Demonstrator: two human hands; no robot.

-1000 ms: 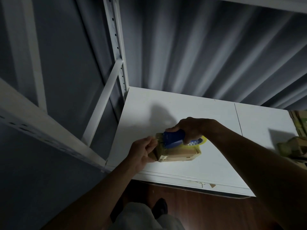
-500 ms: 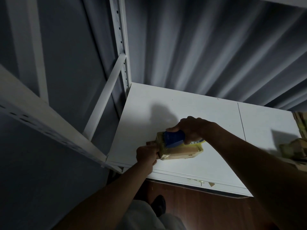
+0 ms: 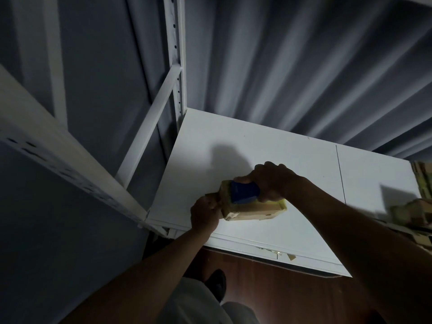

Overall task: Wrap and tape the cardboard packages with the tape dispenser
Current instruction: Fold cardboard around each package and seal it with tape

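Note:
A small flat cardboard package, wrapped in yellowish tape, lies on the white shelf board near its front left corner. My right hand grips a blue tape dispenser and presses it onto the package's top at the left end. My left hand is closed on the package's left end, where tape folds over the edge. The dispenser's roll and blade are hidden under my right hand.
More taped cardboard packages are piled at the shelf's right edge. White metal rack posts and a diagonal beam stand to the left. A grey curtain hangs behind. Tape scraps stick to the shelf's front rim; wooden floor lies below.
My left hand slid lower on the package's left end. The dispenser shifted slightly left along the package's top. The view tilted down a little.

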